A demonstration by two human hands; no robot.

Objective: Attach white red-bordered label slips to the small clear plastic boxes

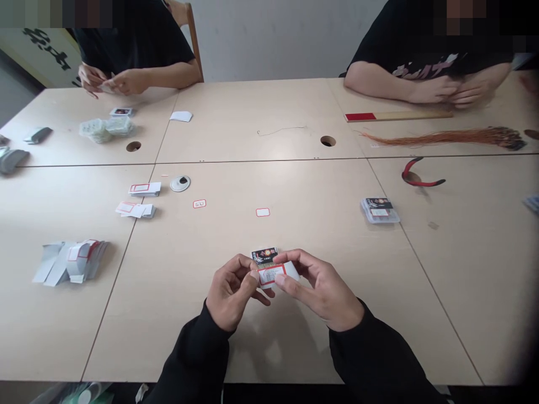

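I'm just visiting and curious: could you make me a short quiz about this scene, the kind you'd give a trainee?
1. True or false: the left hand and the right hand both touch the white packet with a red-bordered label.
2. What lies in a long bundle at the far right of the table? A) white paper strips B) copper-coloured wires C) grey foil packets
3. What colour is the band at the left end of the wooden strip?

Key: 1 true; 2 B; 3 red.
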